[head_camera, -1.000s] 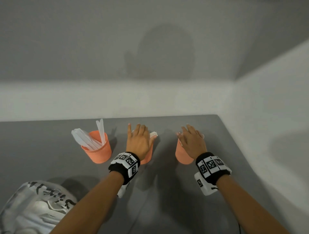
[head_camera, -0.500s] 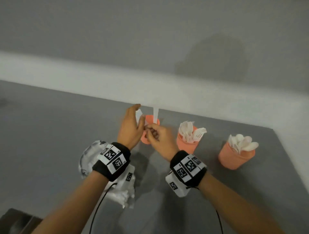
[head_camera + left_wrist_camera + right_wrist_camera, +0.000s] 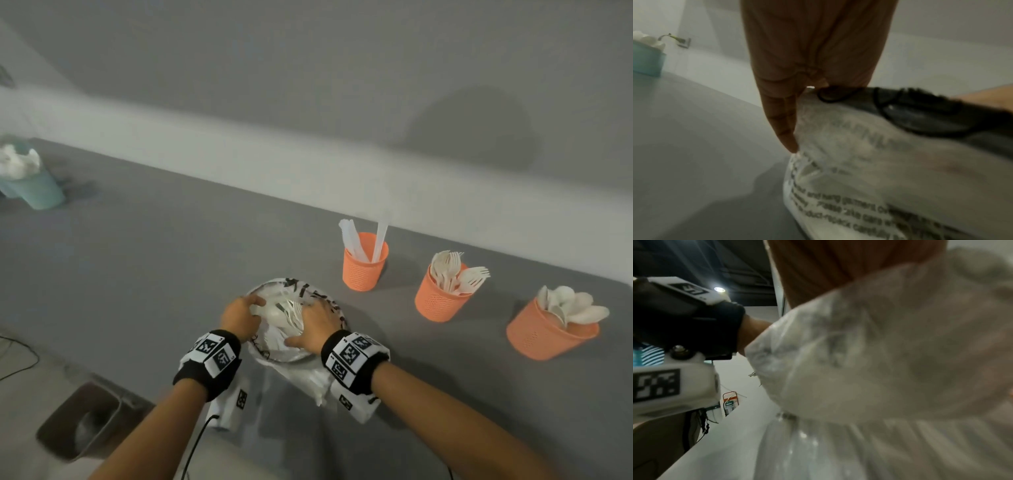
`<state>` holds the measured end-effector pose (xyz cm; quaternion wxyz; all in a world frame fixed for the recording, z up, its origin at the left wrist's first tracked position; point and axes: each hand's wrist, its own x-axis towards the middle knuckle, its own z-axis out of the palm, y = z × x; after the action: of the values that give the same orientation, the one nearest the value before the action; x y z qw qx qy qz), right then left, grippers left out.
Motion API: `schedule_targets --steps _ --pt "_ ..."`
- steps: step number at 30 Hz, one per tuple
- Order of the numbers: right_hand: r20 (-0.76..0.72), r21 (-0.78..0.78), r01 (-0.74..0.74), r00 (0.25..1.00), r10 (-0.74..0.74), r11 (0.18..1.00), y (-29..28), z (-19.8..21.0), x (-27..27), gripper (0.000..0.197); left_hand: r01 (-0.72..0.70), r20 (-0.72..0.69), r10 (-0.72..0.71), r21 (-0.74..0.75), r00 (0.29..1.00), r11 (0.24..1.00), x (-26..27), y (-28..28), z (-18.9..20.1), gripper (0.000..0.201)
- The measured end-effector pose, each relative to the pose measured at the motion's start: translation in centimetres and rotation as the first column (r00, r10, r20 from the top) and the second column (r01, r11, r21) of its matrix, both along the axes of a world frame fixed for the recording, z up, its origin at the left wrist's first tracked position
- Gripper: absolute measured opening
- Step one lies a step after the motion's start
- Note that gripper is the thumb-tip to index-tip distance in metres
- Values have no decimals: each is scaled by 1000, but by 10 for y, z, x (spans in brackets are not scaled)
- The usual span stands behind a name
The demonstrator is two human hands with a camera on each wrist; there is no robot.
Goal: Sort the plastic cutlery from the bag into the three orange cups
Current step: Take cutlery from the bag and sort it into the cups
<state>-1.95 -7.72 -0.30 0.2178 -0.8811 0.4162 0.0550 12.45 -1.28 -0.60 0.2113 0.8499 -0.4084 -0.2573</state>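
Both hands at plastic bag [image 3: 291,356] mouth: left hand [image 3: 239,317] grip curled on rim, right hand [image 3: 317,325] grip unclear, among white cutlery [image 3: 286,310].

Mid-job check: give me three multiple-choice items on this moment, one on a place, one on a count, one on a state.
1. Where are both hands?
A. at the bag's mouth
B. over the cups
C. off the table

2. How many orange cups stand on the table?
A. two
B. three
C. four

3. What is in the middle cup?
A. nothing
B. knives
C. forks

Key: 1 A, left hand and right hand reach into the bag. 2 B, knife cup, fork cup and spoon cup. 3 C, tines show above its rim.
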Motion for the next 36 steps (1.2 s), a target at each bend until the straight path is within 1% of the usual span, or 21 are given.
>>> schedule_targets --steps 2,3,4,5,8,9,11,12,14,15,16,18,19,20,21,25,26,28,31,36 --pt "-138 1 -5 990 5 1000 -3 0 1 93 55 -17 -55 20 998 998 0 0 2 45" --pt "-198 -1 -8 980 7 1000 -4 0 1 101 86 -29 -85 32 996 996 -2 -1 4 48" --pt "-230 3 -8 973 8 1000 -4 -2 1 105 122 -37 -121 41 992 992 -3 -2 6 50" --pt "-238 25 -2 971 8 1000 -5 -2 2 103 159 -38 -157 47 987 986 -4 -3 7 53" --pt "-195 128 5 981 21 992 -12 -4 5 79 222 -26 -222 27 975 975 -9 -7 11 59" --pt "-164 153 18 986 7 988 -15 -2 4 75 225 -24 -225 7 974 974 -10 -8 12 59" --pt "-54 200 68 997 -58 978 -22 4 0 72 220 -13 -220 -43 975 975 -9 -10 14 56" --pt "11 234 92 995 -98 968 -26 6 -3 66 214 -8 -215 -65 976 975 -8 -11 15 55" --pt "89 303 131 982 -165 944 -30 4 -6 52 195 -8 -197 -92 980 976 -7 -13 15 54" --pt "93 331 135 980 -174 934 -30 1 -8 51 183 -14 -185 -97 983 978 -7 -14 14 54" --pt "81 346 116 985 -153 931 -29 -3 -9 57 172 -21 -175 -99 984 980 -8 -15 14 55" --pt "28 312 82 995 -95 947 -24 -10 -11 80 167 -29 -171 -97 985 981 -10 -17 14 55" --pt "14 279 89 995 -97 956 -23 -14 -11 87 172 -28 -176 -94 984 981 -10 -18 14 55" --pt "25 263 115 992 -126 958 -24 -18 -12 87 179 -24 -182 -93 983 980 -11 -18 15 54" --pt "39 261 143 987 -158 955 -25 -19 -13 82 183 -19 -185 -91 982 979 -11 -19 15 54" --pt "53 277 206 972 -229 939 -30 -16 -15 54 183 0 -183 -88 983 979 -9 -19 18 52" --pt "72 285 226 964 -255 932 -31 -15 -16 51 181 1 -182 -89 983 979 -9 -18 18 52" --pt "98 294 243 954 -282 924 -30 -15 -15 51 175 7 -175 -90 985 981 -9 -18 19 52" --pt "115 304 232 954 -277 924 -24 -14 -7 52 160 6 -160 -97 987 982 -10 -17 20 52" --pt "210 272 219 937 -280 937 -21 -10 -10 30 112 32 -110 -70 993 991 -4 -19 19 46"
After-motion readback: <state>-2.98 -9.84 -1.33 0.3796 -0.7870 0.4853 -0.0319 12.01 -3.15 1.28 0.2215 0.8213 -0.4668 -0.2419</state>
